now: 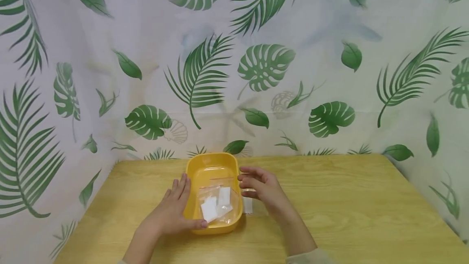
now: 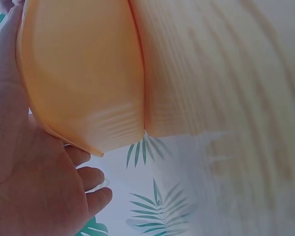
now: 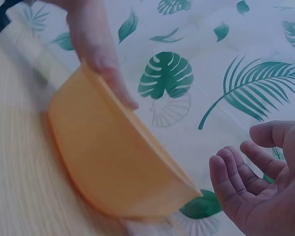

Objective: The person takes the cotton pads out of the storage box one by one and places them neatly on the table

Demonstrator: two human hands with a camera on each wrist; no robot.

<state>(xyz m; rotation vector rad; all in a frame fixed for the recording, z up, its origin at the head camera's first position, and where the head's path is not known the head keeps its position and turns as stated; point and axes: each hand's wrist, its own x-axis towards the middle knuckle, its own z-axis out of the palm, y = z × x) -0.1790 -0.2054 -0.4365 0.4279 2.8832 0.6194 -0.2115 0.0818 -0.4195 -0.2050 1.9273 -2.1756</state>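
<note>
A yellow rectangular plastic basin (image 1: 220,230) with rounded corners stands on the table, a little left of centre. Inside it lie clear zip bags (image 1: 233,203) with white pieces (image 1: 209,209) in them, which overlap one another. My left hand (image 1: 170,215) rests on the basin's left rim, fingers extended along the side and thumb reaching over the near corner. To the right of the basin hovers my right hand (image 1: 271,194), its fingers loosely bent and holding nothing; in the right wrist view a gap shows between this hand (image 3: 258,182) and the basin's wall (image 3: 113,152).
A small whitish, partly see-through packet (image 1: 248,205) lies on the wooden table (image 1: 348,207) against the basin's right side, below my right hand. Behind the table hangs a leaf-patterned cloth (image 1: 293,125), close to the basin's far end.
</note>
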